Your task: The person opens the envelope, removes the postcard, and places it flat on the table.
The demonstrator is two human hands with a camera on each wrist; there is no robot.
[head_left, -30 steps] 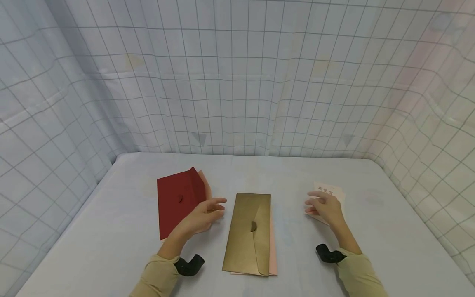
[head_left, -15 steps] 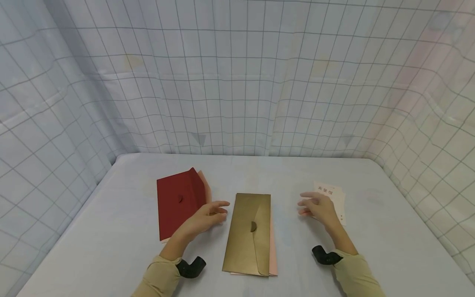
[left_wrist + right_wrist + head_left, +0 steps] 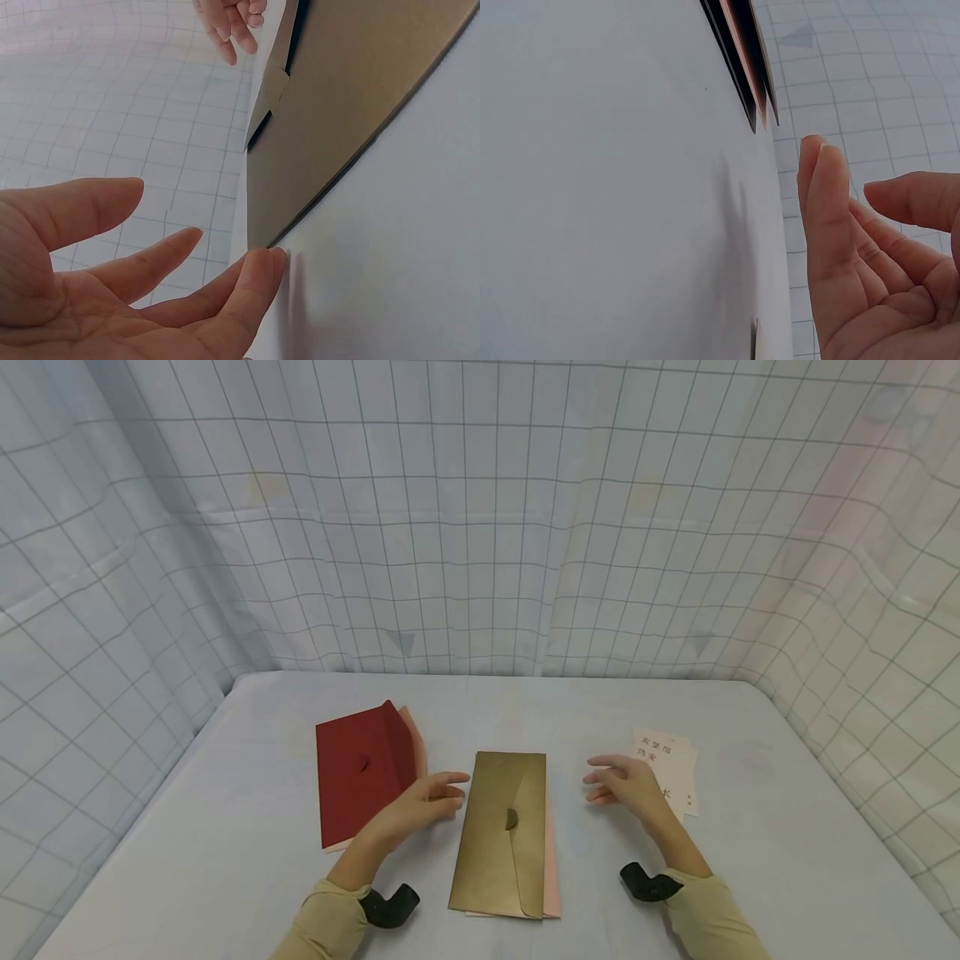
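Observation:
A gold envelope with a round clasp lies in the middle of the table, a pink sheet showing along its right side. My left hand hovers at its left edge, fingers loosely spread and holding nothing; the left wrist view puts the fingertips right by the envelope's edge. Farther right, my right hand is relaxed and holds nothing, between the gold envelope and the printed cards. It partly covers those cards in the head view. In the right wrist view its fingers are apart from the envelope's layered edge.
A red envelope with a peach sheet behind it lies on the left of the white table, partly behind the left hand. A gridded white curtain encloses the back and sides. Each wrist carries a black mount.
My right hand has moved left off the printed cards toward the gold envelope, uncovering more of them. The left hand has shifted slightly right to that envelope's edge.

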